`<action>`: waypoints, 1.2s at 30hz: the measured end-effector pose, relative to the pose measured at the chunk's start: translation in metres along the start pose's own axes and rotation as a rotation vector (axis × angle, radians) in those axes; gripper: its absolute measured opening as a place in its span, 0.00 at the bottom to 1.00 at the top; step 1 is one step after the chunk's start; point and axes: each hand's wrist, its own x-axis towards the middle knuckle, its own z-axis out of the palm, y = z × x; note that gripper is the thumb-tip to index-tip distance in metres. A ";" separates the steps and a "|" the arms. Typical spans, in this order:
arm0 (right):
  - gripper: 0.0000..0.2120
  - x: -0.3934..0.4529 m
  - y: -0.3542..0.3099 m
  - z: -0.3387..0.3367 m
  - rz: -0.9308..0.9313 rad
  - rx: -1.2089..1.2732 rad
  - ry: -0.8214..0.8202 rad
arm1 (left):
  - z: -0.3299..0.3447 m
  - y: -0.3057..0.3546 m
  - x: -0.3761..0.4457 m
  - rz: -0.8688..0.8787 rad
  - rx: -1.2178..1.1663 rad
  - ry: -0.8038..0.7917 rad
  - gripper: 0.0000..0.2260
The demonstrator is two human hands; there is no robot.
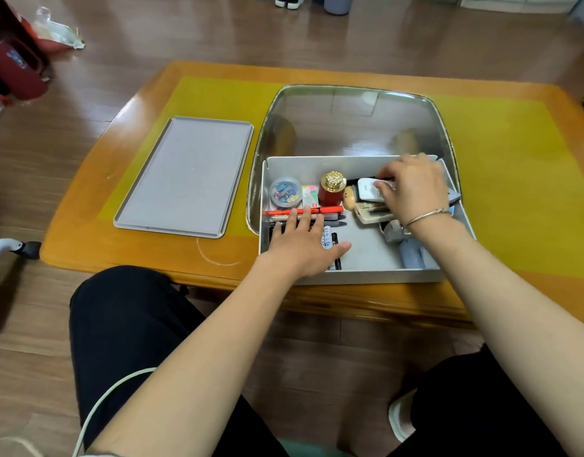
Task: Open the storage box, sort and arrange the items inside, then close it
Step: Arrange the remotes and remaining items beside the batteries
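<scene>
The grey storage box (369,275) stands open at the table's near edge. Its grey lid (185,176) lies flat to the left. My left hand (300,245) rests flat, fingers straight, on pens (330,211) and dark items in the box's left part. My right hand (412,189) reaches into the back right, its fingers curled round a white flat device (366,189). Also inside are a round tub of coloured clips (285,192), a red bottle with a gold cap (332,189) and a tan case (371,212).
A clear plastic tray (350,120) sits behind and under the box on the yellow mat (515,179) of the orange table. My knees are below the table edge. A white cable (119,390) runs across my left leg. Shoes and bags lie on the wooden floor.
</scene>
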 end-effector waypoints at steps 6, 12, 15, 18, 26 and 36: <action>0.14 0.008 0.031 0.003 0.223 -0.103 -0.062 | 0.003 0.001 0.010 -0.062 -0.004 -0.069 0.40; 0.10 0.015 0.038 0.008 0.228 -0.083 -0.121 | 0.004 -0.003 0.012 -0.047 -0.040 -0.070 0.39; 0.09 0.014 0.041 0.007 0.191 -0.010 -0.105 | 0.004 -0.003 0.011 -0.044 -0.037 -0.066 0.38; 0.08 0.010 0.044 0.007 0.155 0.124 -0.080 | 0.003 -0.003 0.010 -0.038 -0.046 -0.070 0.38; 0.06 -0.015 0.044 -0.007 0.114 0.455 0.172 | -0.003 0.000 0.006 -0.048 0.030 -0.040 0.36; 0.07 -0.035 0.012 -0.008 -0.007 0.667 0.056 | -0.025 -0.002 -0.018 0.113 -0.147 0.771 0.17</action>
